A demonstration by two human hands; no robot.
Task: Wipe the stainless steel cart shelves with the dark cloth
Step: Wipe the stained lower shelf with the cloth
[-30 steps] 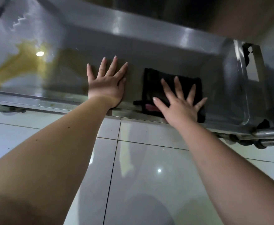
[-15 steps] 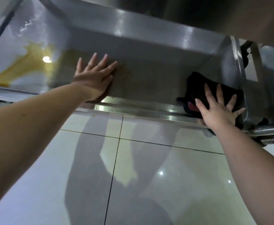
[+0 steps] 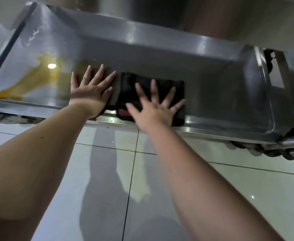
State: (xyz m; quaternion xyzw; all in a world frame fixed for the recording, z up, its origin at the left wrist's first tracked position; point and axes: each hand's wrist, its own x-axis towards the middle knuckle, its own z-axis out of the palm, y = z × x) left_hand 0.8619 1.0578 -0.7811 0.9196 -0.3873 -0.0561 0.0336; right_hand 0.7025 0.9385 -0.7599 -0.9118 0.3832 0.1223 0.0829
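The dark cloth (image 3: 142, 91) is pressed flat on the shelf (image 3: 212, 87) near the middle of its front edge, so that a broad face meets the steel. The right hand (image 3: 153, 110) is laid on it with fingers (image 3: 170, 94) splayed wide, gripping nothing. The left hand (image 3: 90, 91), likewise spread, is braced on bare steel beside the cloth, probably for support. A yellow spill (image 3: 29, 80) is left toward the shelf's left end.

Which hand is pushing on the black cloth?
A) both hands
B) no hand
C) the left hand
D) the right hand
D: the right hand lies flat with spread fingers on the dark cloth, while the left hand presses the bare shelf beside it.
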